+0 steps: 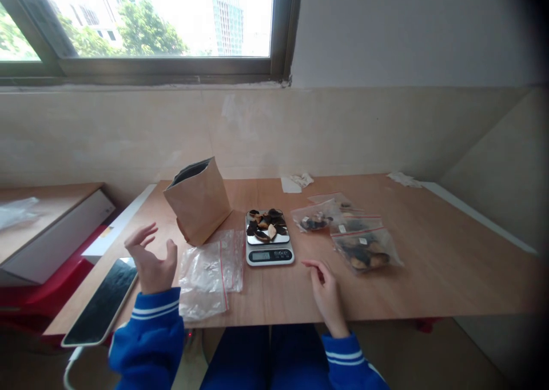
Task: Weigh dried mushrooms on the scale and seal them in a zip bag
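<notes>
My left hand (152, 261) is raised above the table's left side with its fingers apart, nothing in it. It is close to a standing brown paper bag (201, 204) and a phone (103, 303). Beside it lie clear zip bags (203, 281) with red seams, flat on the wood. A digital kitchen scale (270, 255) sits mid-table, bearing a heap of dark and tan dried pieces, perhaps mushroom slices (266, 225). Just right of the scale my right hand (322, 284) hovers or rests near the tabletop, fingers stretched and holding nothing. The scale's digits are too small to read.
Several filled zip bags (364, 251) of similar dark pieces lie to the right of the scale. Crumpled tissue (302, 179) is at the back edge. A white cable (72, 367) runs from the phone. Another table (51, 207) and a red stool (55, 287) stand at left.
</notes>
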{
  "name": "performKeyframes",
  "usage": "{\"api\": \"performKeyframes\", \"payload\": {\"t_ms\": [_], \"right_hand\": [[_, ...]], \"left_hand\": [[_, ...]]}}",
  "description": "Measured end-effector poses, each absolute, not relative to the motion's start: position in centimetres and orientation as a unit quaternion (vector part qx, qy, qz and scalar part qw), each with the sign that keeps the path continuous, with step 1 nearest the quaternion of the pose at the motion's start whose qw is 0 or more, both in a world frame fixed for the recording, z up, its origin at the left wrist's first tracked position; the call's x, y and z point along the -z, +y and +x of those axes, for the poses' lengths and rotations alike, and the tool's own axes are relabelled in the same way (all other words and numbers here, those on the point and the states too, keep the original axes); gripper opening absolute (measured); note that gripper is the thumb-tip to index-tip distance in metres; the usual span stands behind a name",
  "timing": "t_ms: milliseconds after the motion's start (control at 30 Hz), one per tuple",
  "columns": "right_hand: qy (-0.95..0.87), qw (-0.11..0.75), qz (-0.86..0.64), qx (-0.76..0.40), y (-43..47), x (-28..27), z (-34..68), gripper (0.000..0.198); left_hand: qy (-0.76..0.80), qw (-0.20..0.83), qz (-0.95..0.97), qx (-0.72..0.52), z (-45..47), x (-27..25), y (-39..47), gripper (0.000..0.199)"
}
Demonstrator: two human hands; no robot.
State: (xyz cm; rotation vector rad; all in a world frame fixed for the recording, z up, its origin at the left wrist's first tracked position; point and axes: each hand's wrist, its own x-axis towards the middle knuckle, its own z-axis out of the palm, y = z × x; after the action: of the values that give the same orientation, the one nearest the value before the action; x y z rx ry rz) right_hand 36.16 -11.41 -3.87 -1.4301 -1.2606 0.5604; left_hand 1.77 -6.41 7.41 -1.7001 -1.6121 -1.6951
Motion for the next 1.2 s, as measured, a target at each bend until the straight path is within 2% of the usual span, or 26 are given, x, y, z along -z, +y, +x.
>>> {"api": "performKeyframes", "payload": {"t_ms": [67,100,167,233,367,533,667,767,933,1067,1200], "right_hand": [[-0.531,0.551,-0.599,-0.236,-11.4,3.9,36.1,0.027],[-0.531,0.552,-0.597,-0.238,-11.4,3.9,36.1,0.027],[-0.533,0.550,-0.594,-0.245,-11.4,3.9,36.1,0.026],[-0.534,0.548,-0.591,-0.254,-11.5,3.7,36.1,0.026],[-0.531,0.548,-0.584,-0.278,-12.0,2.5,35.3,0.025],[-0.579,0.517,-0.522,-0.354,-13.3,-1.0,32.0,0.025],[-0.634,0.470,-0.459,-0.409,-14.3,-3.2,28.7,0.027],[-0.657,0.447,-0.435,-0.424,-15.1,-3.7,26.9,0.026],[-0.585,0.528,-0.454,-0.416,-16.3,-4.1,25.2,0.031],[-0.541,0.557,-0.441,-0.450,-16.7,-5.1,25.5,0.030],[-0.541,0.571,-0.453,-0.419,-16.3,-6.2,26.9,0.026]], "left_hand": [[-0.559,0.095,-0.629,0.532,2.8,-7.3,-8.3,0.025],[-0.563,0.046,-0.668,0.485,3.3,-6.8,-9.1,0.016],[-0.571,-0.076,-0.725,0.378,4.1,-5.0,-10.1,0.018],[-0.585,-0.138,-0.722,0.344,4.6,-2.7,-10.3,0.025],[-0.605,-0.135,-0.720,0.313,5.1,0.6,-9.7,0.041],[-0.606,-0.148,-0.723,0.297,5.8,0.5,-9.4,0.030],[-0.619,-0.152,-0.705,0.312,6.0,0.1,-9.5,0.029],[-0.607,-0.178,-0.680,0.370,6.8,-0.6,-10.2,0.026],[-0.513,-0.176,-0.641,0.542,11.0,-4.1,-12.7,0.017],[-0.436,-0.180,-0.676,0.566,14.7,-6.0,-14.1,0.019],[-0.426,-0.157,-0.681,0.575,15.9,-6.1,-14.6,0.025]]}}
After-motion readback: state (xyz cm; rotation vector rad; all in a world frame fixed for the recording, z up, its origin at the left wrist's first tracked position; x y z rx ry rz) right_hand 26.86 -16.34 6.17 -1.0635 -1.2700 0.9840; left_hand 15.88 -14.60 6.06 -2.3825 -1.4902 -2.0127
